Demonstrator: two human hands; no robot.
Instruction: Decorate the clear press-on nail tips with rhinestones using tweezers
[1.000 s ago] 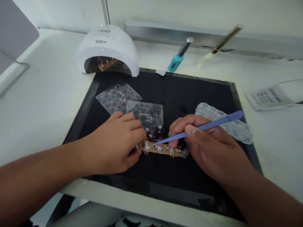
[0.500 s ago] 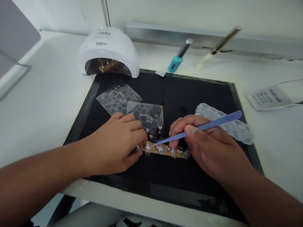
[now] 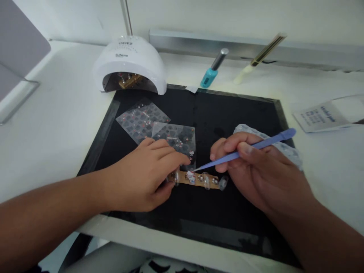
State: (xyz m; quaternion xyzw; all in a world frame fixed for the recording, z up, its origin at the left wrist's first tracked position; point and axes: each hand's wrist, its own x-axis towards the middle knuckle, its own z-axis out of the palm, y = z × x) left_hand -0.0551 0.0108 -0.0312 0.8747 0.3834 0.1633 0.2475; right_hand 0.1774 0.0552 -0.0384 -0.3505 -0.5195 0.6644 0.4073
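A narrow wooden strip point(image 3: 200, 179) lies on the black mat, carrying clear nail tips and silver studs. My left hand point(image 3: 142, 172) grips its left end between thumb and fingers, with the index finger stretched out above it. In my right hand point(image 3: 256, 163) is a purple tweezer point(image 3: 264, 143), whose pointed tip is at a small white sticker point(image 3: 191, 176) on one nail tip. Two transparent sticker sheets, one on the left point(image 3: 142, 117) and one nearer the strip point(image 3: 179, 136), overlap just beyond my left hand.
A white nail lamp point(image 3: 129, 60) stands at the back left with another wooden strip inside. Behind the mat point(image 3: 227, 110) are a turquoise bottle point(image 3: 209, 77) and a gold-capped tube point(image 3: 260, 57). A clear tray point(image 3: 287, 151) and white packet point(image 3: 324, 115) are at the right.
The tweezer tip has moved right, from one nail tip to the neighbouring one. My right hand has shifted right, and my left index finger has reached further over the strip.
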